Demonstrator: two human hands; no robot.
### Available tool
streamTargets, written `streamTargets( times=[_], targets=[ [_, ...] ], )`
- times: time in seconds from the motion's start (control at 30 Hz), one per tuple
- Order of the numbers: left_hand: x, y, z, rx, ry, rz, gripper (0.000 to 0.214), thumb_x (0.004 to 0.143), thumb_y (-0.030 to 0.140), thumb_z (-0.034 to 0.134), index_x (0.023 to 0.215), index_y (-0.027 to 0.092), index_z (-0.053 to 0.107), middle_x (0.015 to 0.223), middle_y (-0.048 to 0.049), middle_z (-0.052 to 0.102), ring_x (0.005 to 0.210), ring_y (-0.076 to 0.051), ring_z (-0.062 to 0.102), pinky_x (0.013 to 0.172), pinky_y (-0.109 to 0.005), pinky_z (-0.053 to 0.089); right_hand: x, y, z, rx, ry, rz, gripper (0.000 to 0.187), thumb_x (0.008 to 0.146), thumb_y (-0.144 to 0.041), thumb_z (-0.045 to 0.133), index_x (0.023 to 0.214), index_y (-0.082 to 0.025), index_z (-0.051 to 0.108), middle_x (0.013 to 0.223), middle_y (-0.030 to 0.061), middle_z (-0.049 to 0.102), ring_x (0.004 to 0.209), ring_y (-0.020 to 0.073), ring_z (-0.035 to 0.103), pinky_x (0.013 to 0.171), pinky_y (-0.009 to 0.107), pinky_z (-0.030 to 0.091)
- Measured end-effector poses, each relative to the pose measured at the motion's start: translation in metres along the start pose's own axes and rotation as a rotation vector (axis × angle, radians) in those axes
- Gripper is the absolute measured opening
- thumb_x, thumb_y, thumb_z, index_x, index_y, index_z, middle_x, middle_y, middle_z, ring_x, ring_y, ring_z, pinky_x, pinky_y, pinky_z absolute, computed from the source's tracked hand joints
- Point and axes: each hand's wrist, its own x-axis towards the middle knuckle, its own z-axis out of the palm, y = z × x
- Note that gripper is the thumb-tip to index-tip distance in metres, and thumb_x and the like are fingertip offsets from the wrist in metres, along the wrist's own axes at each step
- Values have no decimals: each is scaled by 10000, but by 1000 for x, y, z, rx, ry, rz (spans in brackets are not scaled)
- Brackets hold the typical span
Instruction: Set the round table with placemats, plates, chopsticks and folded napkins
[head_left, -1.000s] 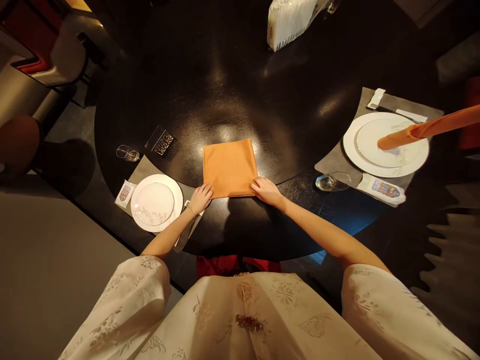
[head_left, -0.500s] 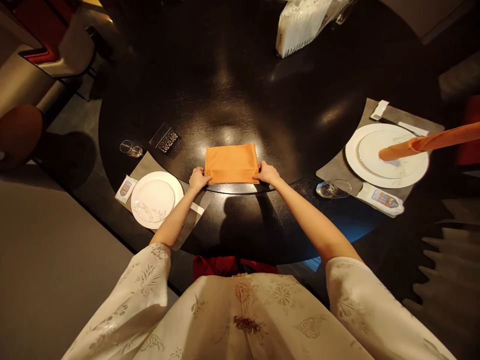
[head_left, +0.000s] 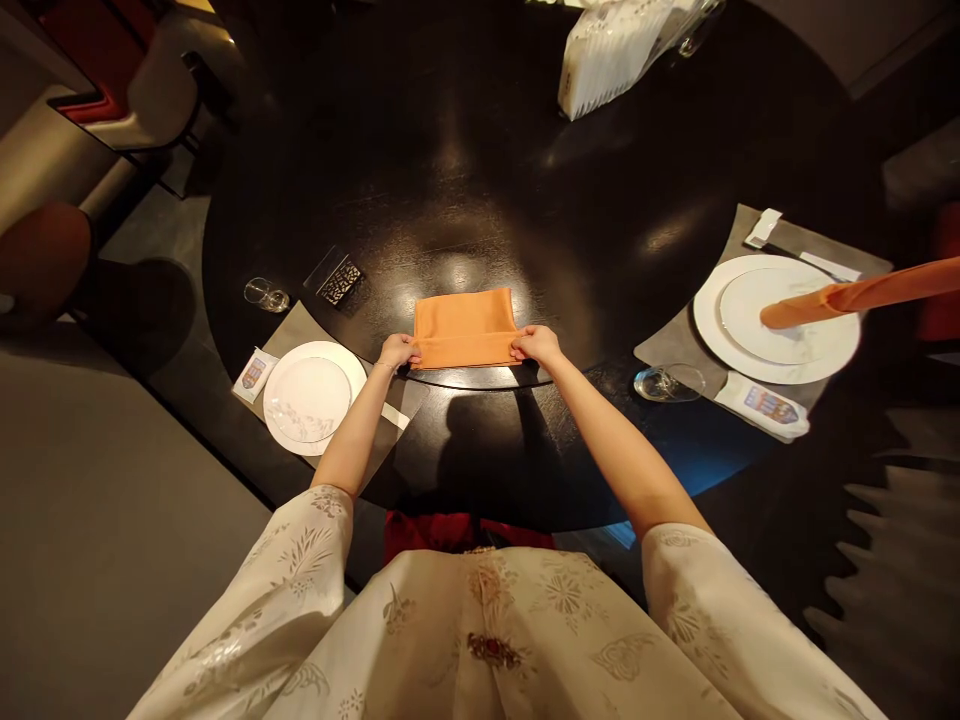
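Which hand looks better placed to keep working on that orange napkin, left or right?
Probably the right hand, narrowly: its fingers rest on the near edge of the folded orange napkin, and its forearm crosses dark tabletop. The left hand touches the napkin too, but its forearm runs close to the white plate.

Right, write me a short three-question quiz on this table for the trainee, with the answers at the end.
1. True or false: the folded orange napkin lies directly on the dark round tabletop.
2. Fill in the missing word: the left hand and the right hand both touch the napkin's ____ edge, the one closest to the person.
3. What stands beside the stacked white plates?
A. A clear drinking glass
B. A candle
C. A salt shaker

Key: 1. True; 2. near; 3. A
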Motion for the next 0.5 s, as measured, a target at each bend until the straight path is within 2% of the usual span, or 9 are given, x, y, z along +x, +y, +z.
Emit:
streamTargets(
  times=[0.07, 0.17, 0.27, 0.37, 0.5],
  targets=[
    [-5, 5, -3, -54, -6, 9, 215, 610, 66, 651, 763, 146, 522, 646, 19, 575, 537, -93, 614, 550, -185, 477, -6, 2, 3, 146, 45, -64, 181, 576, -77, 625, 679, -163, 505, 523, -37, 545, 474, 88, 557, 518, 195, 490],
    [-12, 10, -7, -250, -58, 36, 246, 650, 143, 659, 847, 165, 513, 743, 6, 603, 602, -99, 646, 593, -196, 516, -14, 7, 9, 312, 103, -156, 74, 634, -161, 575, 673, -167, 513, 577, -43, 538, 577, 85, 584, 601, 192, 514],
    [-17, 10, -9, -449, -124, 60, 227, 713, 307, 633, 857, 169, 525, 799, -21, 620, 667, -128, 658, 620, -239, 542, -19, 13, 15, 482, 122, -219, 154, 711, -302, 528, 646, -177, 464, 645, -31, 528, 683, 98, 581, 675, 218, 517],
    [-16, 4, -3, -465, -17, 128, 223, 752, 379, 571, 797, 167, 521, 807, -14, 607, 718, -109, 629, 667, -247, 547, -23, 20, 19, 366, 232, -285, 269, 714, -400, 538, 608, -185, 416, 644, -25, 493, 702, 113, 535, 715, 237, 488],
    [-14, -12, 10, -271, 208, 225, 150, 808, 296, 443, 740, 170, 490, 812, -11, 577, 819, -112, 591, 730, -242, 526, -30, 32, 24, 83, 371, -337, 204, 707, -347, 509, 622, -189, 410, 699, -10, 497, 724, 124, 496, 759, 247, 448]
  ],
)
